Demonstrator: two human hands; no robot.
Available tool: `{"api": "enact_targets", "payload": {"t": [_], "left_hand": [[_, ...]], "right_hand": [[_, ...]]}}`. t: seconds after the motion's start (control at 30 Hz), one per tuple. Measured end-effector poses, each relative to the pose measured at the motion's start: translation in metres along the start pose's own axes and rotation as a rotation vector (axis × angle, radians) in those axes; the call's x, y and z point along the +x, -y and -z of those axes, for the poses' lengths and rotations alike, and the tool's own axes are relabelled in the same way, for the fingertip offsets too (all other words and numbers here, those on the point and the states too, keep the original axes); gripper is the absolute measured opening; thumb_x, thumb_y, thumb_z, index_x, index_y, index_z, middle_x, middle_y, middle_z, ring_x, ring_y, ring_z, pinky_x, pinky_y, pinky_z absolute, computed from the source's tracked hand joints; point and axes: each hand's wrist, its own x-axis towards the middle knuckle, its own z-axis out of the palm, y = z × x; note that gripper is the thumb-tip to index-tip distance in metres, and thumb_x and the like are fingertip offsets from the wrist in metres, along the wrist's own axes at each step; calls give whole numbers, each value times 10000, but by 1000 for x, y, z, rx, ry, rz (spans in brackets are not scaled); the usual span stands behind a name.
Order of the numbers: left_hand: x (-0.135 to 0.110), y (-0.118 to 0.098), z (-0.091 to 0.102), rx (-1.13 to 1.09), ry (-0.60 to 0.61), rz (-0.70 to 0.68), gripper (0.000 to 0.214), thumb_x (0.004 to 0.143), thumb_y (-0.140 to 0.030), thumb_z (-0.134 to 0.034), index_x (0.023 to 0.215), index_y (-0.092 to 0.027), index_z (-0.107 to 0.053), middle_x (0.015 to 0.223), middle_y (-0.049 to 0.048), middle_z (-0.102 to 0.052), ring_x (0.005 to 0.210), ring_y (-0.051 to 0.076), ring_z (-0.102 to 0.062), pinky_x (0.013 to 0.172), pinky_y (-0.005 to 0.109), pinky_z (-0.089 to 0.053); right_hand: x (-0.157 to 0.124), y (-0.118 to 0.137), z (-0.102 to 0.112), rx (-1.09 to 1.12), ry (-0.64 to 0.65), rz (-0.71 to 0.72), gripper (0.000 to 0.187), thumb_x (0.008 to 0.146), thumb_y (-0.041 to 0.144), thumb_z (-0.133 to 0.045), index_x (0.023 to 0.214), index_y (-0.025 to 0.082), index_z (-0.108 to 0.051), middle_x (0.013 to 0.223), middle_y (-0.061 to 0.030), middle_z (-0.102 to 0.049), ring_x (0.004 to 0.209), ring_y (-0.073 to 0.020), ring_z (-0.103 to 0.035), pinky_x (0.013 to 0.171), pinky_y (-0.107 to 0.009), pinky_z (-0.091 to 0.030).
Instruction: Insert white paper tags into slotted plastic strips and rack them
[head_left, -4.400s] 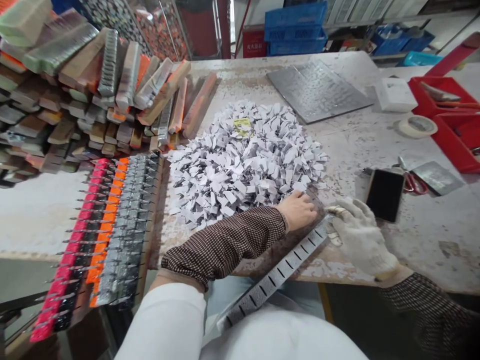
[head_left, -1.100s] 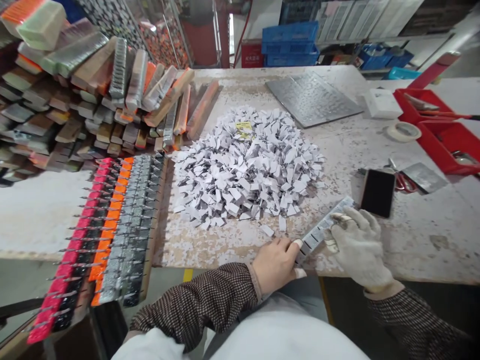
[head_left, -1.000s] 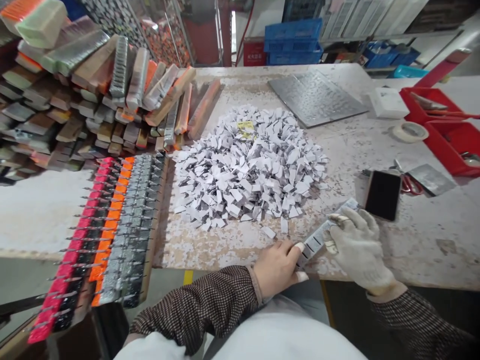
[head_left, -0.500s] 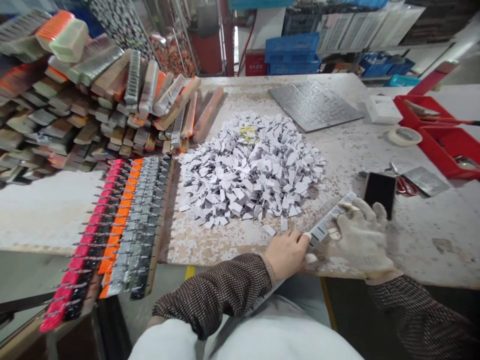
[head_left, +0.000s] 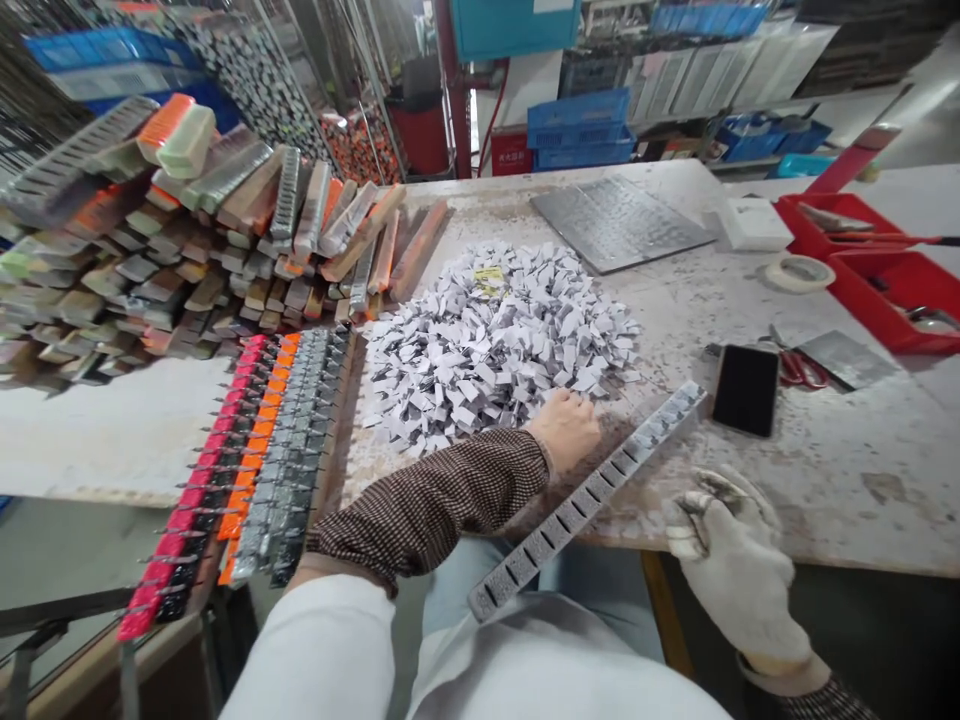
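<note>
My left hand (head_left: 568, 430), bare, is at the near right edge of a heap of small white tags (head_left: 495, 350). Its fingers are curled down at the heap, and their tips are hidden. A grey slotted bar (head_left: 589, 500) lies slantwise across the table's front edge, its lower end over my lap, with neither hand gripping it. To the bar's right, my right hand (head_left: 735, 560) wears a whitish glove with dark-stained fingertips. The gloved fingers are bent in toward the thumb; whatever they may hold cannot be made out.
Pink, orange and grey bars with thin pieces sticking out (head_left: 255, 450) stand in rows at left. Behind them rises a stack of used bars (head_left: 187, 240). A phone (head_left: 746, 390), scissors (head_left: 802, 368), tape roll (head_left: 799, 272), red bins (head_left: 892, 300) and metal plate (head_left: 619, 220) occupy the table's right side.
My left hand has let go of the slotted bar and moved up to the heap. My gloved right hand has come off the bar and drawn back toward me, its fingers curling.
</note>
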Motion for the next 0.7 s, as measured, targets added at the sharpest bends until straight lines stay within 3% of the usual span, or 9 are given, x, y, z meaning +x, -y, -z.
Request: {"api": "enact_targets", "payload": {"t": [0.17,0.3,0.37,0.43,0.57,0.7], "left_hand": [[-40,14,12,9,-48,134,226,1044,-46,-547,1095,-146,-744,1107,150,-745,1010,269,-726,979,428,-516],[-73,1,-9,-186,-356,316,196,1061,-108,-527,1162,-182,-679,1097,103,-734,1017,246,-717,925,379,-571],[-86,-15,-27,-283,-540,303,162,1081,-166,-523,1186,-183,-645,1043,98,-731,962,244,-709,888,389,-591],[-96,-31,-42,-339,-636,208,133,1110,-241,-533,1185,-181,-626,1005,100,-734,919,242,-708,891,422,-603],[-104,-47,-47,-447,-660,91,232,1137,-379,-539,1241,-187,-620,1050,122,-737,969,261,-715,907,464,-614],[-105,-42,-27,-869,-568,266,509,1066,-544,-688,1410,-183,-588,1160,126,-717,967,235,-672,833,386,-608]], "right_hand": [[7,22,-5,116,17,-98,156,1057,382,-677,994,246,-633,1305,-162,-745,1352,-381,-674,1093,-606,-591],[33,51,-13,208,-23,-99,125,1058,368,-680,1042,244,-686,1326,-159,-744,1423,-370,-640,1178,-607,-554],[46,64,-19,306,-27,-113,170,1079,383,-640,1014,242,-708,1292,-157,-762,1419,-361,-643,1197,-609,-545],[54,73,-25,450,-15,-158,251,1106,403,-582,983,244,-731,1245,-146,-790,1358,-340,-683,1173,-590,-573],[60,76,-28,610,9,-283,362,1113,523,-560,1041,246,-783,1090,-95,-837,1093,-293,-782,1081,-530,-644],[70,72,-11,644,83,-242,312,1078,512,-639,906,280,-757,1012,-60,-833,1114,-284,-784,1068,-462,-657]]}}
